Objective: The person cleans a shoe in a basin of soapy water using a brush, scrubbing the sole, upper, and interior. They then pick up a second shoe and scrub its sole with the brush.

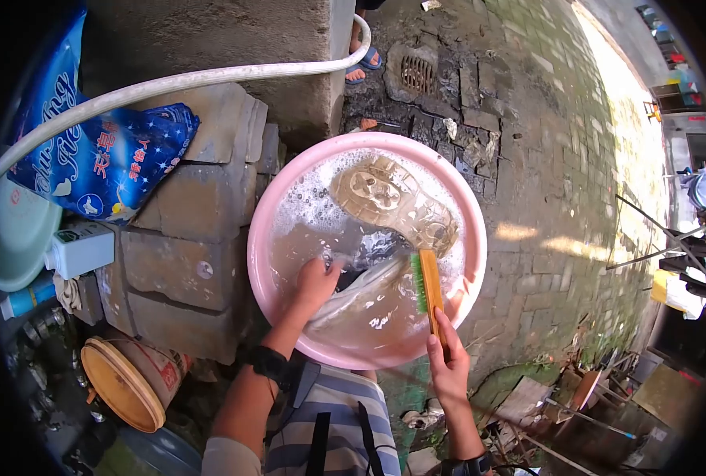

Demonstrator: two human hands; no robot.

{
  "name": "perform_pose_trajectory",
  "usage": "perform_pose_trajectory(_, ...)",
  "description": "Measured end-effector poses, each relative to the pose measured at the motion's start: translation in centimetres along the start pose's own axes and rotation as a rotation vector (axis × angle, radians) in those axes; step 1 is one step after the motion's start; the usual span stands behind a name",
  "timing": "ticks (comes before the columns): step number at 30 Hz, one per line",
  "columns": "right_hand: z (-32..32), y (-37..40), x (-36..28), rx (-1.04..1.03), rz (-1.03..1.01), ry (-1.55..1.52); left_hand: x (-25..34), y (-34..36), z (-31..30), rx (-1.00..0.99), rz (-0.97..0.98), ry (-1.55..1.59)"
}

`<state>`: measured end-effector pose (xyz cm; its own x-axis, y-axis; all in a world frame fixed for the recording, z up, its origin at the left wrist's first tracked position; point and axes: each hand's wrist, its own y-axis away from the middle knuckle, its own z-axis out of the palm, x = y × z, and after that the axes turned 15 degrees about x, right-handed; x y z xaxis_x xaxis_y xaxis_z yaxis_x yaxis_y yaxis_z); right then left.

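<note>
A pink basin (259,238) holds murky, sudsy water. One shoe (385,190) lies in it sole up, its tan tread facing me. Nearer to me a second shoe (357,295), pale along its edge and dark at its opening, sits partly under the water. My left hand (319,282) is closed on this nearer shoe, fingertips at its dark opening. In my right hand (448,357), fingers wrapped round the handle, is a wooden scrubbing brush (432,289) with green bristles. Its bristles face left, over the near shoe at the basin's right side.
On the left, a blue detergent bag (107,151) lies on stacked stone blocks (182,266), with a white hose (210,77) passing over it. A light-blue bottle (83,250) and a bucket (131,381) stand nearby. Beyond the basin are a drain grate (416,73) and another person's sandalled feet (355,74).
</note>
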<state>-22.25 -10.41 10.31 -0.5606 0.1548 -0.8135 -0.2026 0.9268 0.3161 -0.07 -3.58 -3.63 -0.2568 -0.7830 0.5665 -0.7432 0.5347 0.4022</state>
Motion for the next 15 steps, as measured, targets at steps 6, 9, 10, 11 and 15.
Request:
perform_pose_trajectory(6,-0.7,0.4,-0.9,-0.002,0.094,-0.089,0.0,2.4,-1.2,-0.195,-0.623,0.543)
perform_pose_trajectory(9,-0.5,0.2,0.3,-0.027,-0.08,-0.062,-2.4,3.9,0.5,-0.31,-0.842,0.947)
perform_pose_trajectory(10,-0.4,0.3,0.2,-0.033,-0.083,-0.063,-2.3,4.5,0.7,-0.304,-0.844,0.95)
perform_pose_trajectory(11,-0.2,0.4,-0.1,-0.099,-0.118,0.003,-2.1,5.2,0.9,-0.286,-0.91,1.023)
perform_pose_trajectory(15,1.4,0.9,-0.6,-0.255,-0.219,0.242,-3.3,7.7,4.0,-0.189,-1.024,1.268)
